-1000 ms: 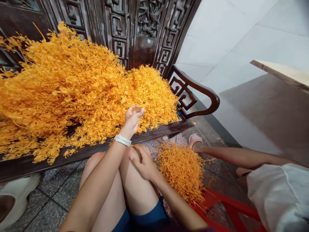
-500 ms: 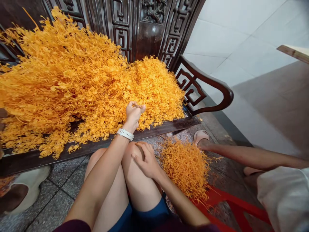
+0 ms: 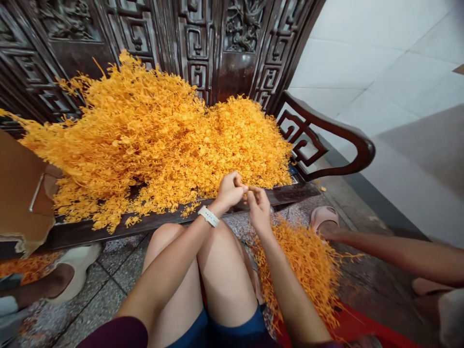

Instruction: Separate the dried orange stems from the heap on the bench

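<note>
My left hand (image 3: 232, 191), with a white-banded watch (image 3: 209, 216) on its wrist, is closed in a pinch above my knees. My right hand (image 3: 258, 210) meets it fingertip to fingertip, also pinching. Whatever lies between the fingertips is too small to make out. Just beyond both hands, a large heap of orange-yellow plastic-looking flower pieces (image 3: 155, 140) covers the seat of a dark carved wooden bench (image 3: 145, 215). Under my right forearm, on the floor side, is a pile of thin orange stalks (image 3: 304, 266).
The bench's curved armrest (image 3: 357, 145) stands at the right by a pale wall. A cardboard box (image 3: 21, 188) is at the left. Other people's feet in a white shoe (image 3: 78, 275) and a pink sandal (image 3: 324, 217) are close by. Red plastic (image 3: 358, 324) shows at lower right.
My right hand has risen from my knee to meet my left hand. My left hand has drawn back from over the heap. The view has shifted left, bringing the cardboard box into sight.
</note>
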`<state>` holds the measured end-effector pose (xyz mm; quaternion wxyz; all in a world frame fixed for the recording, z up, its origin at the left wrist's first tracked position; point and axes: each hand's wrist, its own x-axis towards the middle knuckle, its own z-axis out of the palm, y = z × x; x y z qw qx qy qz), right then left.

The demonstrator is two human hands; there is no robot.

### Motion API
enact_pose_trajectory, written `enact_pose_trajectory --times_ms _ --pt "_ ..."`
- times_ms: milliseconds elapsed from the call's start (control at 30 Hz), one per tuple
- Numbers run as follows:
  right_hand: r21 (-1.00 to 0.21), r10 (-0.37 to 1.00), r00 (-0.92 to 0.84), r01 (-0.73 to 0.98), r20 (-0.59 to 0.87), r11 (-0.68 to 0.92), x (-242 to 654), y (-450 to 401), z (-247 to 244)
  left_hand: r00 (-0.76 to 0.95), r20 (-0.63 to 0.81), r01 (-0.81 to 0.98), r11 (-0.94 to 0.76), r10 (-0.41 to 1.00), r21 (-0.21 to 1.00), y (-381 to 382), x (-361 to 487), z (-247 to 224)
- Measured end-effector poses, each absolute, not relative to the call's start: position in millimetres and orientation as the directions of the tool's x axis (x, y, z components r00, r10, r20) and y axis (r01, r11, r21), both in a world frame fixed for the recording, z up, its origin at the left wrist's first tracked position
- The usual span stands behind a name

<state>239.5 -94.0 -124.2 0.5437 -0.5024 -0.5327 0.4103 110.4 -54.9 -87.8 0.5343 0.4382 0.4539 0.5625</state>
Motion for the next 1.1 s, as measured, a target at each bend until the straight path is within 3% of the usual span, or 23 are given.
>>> enact_pose_trajectory --times_ms 167,367,567,800,1000,1100 --pt "-0.970 0.974 -0.035 0.085 0.224 0.226 243.4 -67.3 -104.1 0.032 -0.040 -0.361 0.049 0.999 0.931 -55.9 116.5 -87.7" --pt "-0.967 0.968 -0.010 0.029 0.251 0.251 239.8 -59.8 -97.9 0.171 -0.092 -0.506 0.167 0.981 0.846 -50.3 95.6 -78.0" --pt "-0.945 0.952 -0.082 0.121 0.296 0.305 236.7 -48.9 -76.6 0.310 -0.003 -0.574 0.190 0.951 0.796 -45.7 76.6 -71.9" --pt "-0.917 0.933 -0.175 0.199 0.314 0.346 232.2 -42.0 -68.2 0.281 -0.063 -0.569 0.219 0.958 0.793 -42.6 67.6 -68.5" --pt "-0.929 0.920 -0.169 0.043 0.355 0.367 225.3 -42.9 -56.8 0.348 0.017 -0.683 0.241 0.937 0.689 -43.2 64.5 -70.4" --pt "-0.885 0.901 -0.111 0.175 0.419 0.432 221.3 -45.5 -42.2 0.270 0.045 -0.689 0.160 0.962 0.707 -42.7 60.6 -65.5"
